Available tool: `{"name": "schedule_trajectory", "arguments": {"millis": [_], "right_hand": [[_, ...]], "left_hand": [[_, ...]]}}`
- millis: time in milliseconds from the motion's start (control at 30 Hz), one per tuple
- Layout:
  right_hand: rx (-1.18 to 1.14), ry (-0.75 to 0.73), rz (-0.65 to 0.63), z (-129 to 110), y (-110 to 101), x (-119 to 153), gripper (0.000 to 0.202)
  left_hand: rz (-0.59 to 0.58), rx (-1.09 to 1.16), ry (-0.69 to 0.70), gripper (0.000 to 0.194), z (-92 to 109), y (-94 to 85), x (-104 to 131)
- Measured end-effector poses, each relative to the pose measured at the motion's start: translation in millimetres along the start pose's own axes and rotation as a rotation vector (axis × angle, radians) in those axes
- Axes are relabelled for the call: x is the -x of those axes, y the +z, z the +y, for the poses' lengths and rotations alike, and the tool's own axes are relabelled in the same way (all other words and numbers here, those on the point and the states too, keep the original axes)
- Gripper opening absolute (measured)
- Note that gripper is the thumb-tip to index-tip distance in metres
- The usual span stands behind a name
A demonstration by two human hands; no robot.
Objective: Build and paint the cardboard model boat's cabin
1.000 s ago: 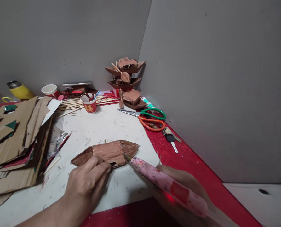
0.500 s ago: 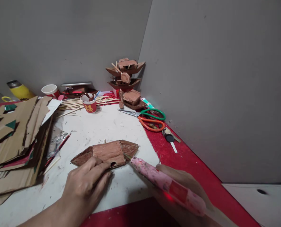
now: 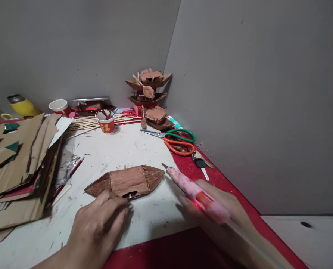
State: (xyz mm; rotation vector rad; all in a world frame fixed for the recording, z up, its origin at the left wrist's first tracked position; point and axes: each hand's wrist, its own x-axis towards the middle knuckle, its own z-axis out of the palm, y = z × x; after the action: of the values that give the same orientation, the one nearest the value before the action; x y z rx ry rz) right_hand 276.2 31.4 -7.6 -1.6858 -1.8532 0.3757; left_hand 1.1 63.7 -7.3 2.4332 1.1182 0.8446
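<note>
A brown cardboard model boat (image 3: 128, 180) with a covered middle and pointed ends lies on a white sheet (image 3: 118, 147). My left hand (image 3: 99, 220) is at its near side, the curled fingers against the edge, left of a small dark opening in the cover. My right hand (image 3: 222, 205) grips a pink hot glue pen (image 3: 196, 192) with a glowing red light and a clear stick or cord trailing behind. The pen's metal tip points up-left, just beyond the boat's right end and apart from it.
Cardboard pieces (image 3: 15, 157) pile up on the left. Behind stand a red paper cup (image 3: 107, 127), wooden sticks (image 3: 82, 123) and stacked model boats (image 3: 148, 87). Scissors (image 3: 180, 141) and keys (image 3: 201, 162) lie toward the wall at right, on a red surface (image 3: 225, 190).
The glue pen has lifted off the boat's right part and moved right and away from me. My left hand has shifted slightly left and down, uncovering more of the opening.
</note>
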Motion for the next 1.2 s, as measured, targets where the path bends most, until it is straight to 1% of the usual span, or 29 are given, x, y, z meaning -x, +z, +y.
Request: {"name": "schedule_trajectory", "arguments": {"millis": [33, 100, 200, 267, 400, 500, 600, 667, 733, 800, 833, 933, 1000, 1100, 1200], "right_hand": [[0.11, 0.047, 0.004, 2.6, 0.8, -1.7, 0.024], [0.283, 0.074, -0.05, 7.5, 1.7, -4.2, 0.026], [0.403, 0.021, -0.142, 15.1, 0.0, -4.4, 0.016], [0.469, 0.02, -0.16, 20.3, -1.9, -2.4, 0.018], [0.505, 0.069, -0.204, 29.5, -3.7, 2.4, 0.026], [0.535, 0.104, -0.212, 33.8, -7.1, 5.5, 0.026], [0.555, 0.091, -0.23, 32.1, -19.1, 8.6, 0.03], [0.564, 0.067, -0.242, 24.1, -30.6, 9.9, 0.034], [0.531, 0.027, -0.22, 8.7, -40.1, 9.2, 0.035], [0.418, -0.045, -0.179, -12.8, -42.5, 5.8, 0.029], [0.335, -0.095, -0.159, -24.5, -40.3, 3.2, 0.026], [0.126, -0.244, -0.158, -56.0, -21.9, -8.3, 0.016], [0.072, -0.36, -0.212, -69.3, -5.4, -17.5, 0.016], [0.056, -0.463, -0.269, -77.2, 14.8, -30.5, 0.017], [0.054, -0.55, -0.303, -76.9, 25.6, -40.0, 0.016]], "left_hand": [[0.004, 0.001, -0.011, 0.016, -0.1, -1.4, 1.2], [0.06, -0.005, -0.021, 0.009, -1.1, -5.1, 3.0], [0.178, 0.014, -0.019, 0.005, -4.0, -13.3, 3.7], [0.23, 0.034, -0.007, 0.007, -6.4, -19.2, 3.3], [0.334, 0.039, 0.035, 0.009, -12.8, -25.8, 1.8], [0.433, 0.04, 0.083, 0.011, -19.4, -23.5, 1.0], [0.49, 0.029, 0.104, 0.011, -26.9, -17.9, 0.8], [0.494, 0.025, 0.086, 0.012, -31.4, -14.6, 0.8], [0.487, 0.041, 0.056, 0.015, -34.8, -12.3, 0.7], [0.464, 0.066, 0.009, 0.018, -37.2, -10.9, 0.5], [0.447, 0.078, -0.023, 0.019, -38.1, -10.3, 0.3], [0.392, 0.116, -0.123, 0.026, -39.9, -9.0, -0.3], [0.355, 0.148, -0.179, 0.031, -40.9, -8.3, -0.8], [0.32, 0.18, -0.224, 0.035, -42.8, -6.9, -1.6], [0.31, 0.184, -0.23, 0.036, -44.7, -4.9, -2.2]]}}
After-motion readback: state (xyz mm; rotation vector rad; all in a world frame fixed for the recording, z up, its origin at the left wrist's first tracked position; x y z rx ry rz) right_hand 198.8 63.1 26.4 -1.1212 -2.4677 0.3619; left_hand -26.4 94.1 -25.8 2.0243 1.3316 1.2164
